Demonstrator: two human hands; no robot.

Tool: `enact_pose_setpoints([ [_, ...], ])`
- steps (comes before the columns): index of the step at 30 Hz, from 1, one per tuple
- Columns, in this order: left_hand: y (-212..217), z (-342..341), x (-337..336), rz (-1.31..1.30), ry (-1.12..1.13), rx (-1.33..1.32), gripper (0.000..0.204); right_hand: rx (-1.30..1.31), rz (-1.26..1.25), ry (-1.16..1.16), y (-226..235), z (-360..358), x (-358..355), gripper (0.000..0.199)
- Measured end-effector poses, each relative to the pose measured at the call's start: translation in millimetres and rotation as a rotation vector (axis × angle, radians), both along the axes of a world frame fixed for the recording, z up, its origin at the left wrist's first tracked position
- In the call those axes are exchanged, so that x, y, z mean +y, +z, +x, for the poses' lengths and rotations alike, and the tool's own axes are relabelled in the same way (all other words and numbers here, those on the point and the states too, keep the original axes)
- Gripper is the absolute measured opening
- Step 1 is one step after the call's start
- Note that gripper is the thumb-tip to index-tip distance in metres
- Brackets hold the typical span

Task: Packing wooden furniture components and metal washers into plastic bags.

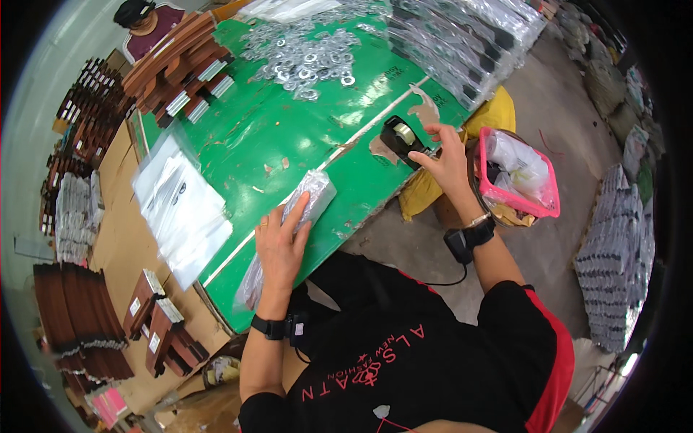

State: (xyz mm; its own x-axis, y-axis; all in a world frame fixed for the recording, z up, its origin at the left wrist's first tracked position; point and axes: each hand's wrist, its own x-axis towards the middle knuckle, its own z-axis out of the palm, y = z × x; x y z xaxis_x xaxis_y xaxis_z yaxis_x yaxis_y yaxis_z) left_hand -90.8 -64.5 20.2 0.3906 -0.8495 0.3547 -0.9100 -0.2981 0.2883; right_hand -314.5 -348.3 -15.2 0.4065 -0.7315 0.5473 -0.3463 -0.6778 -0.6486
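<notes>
A long, narrow package in clear plastic (315,196) lies slantwise along the near edge of the green tabletop. My left hand (280,245) lies over it, fingers spread across the top and thumb along its near side, holding it against the table. To the right, a black tape dispenser (399,137) with a roll of tape stands near the table edge. My right hand (449,162) is at its near end, thumb and forefinger apart. Whether a strip of tape touches these fingers is too small to tell. Both wrists wear black straps.
Flat clear plastic bags (184,213) lie at the left. Metal rings in plastic (307,65) are heaped at the back, near wrapped packages (458,47). Brown strips (173,65) are stacked far left, a person (151,29) behind them. A pink basket (545,198) stands right of the table.
</notes>
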Motion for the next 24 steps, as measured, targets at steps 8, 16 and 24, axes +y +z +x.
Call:
enact_pose_setpoints([
  [8, 22, -32, -85, -0.249, -0.135, 0.027, 0.052, 0.242, 0.095, 0.029, 5, 8, -2, 0.055],
  [16, 15, -61, -146, -0.263, -0.197, -0.046, 0.056, -0.063, 0.489, 0.066, -11, 15, -15, 0.038],
  [24, 11, -60, -143, -0.248, -0.195, -0.115, 0.059, -0.204, 0.645, 0.171, -3, -43, 7, 0.025],
])
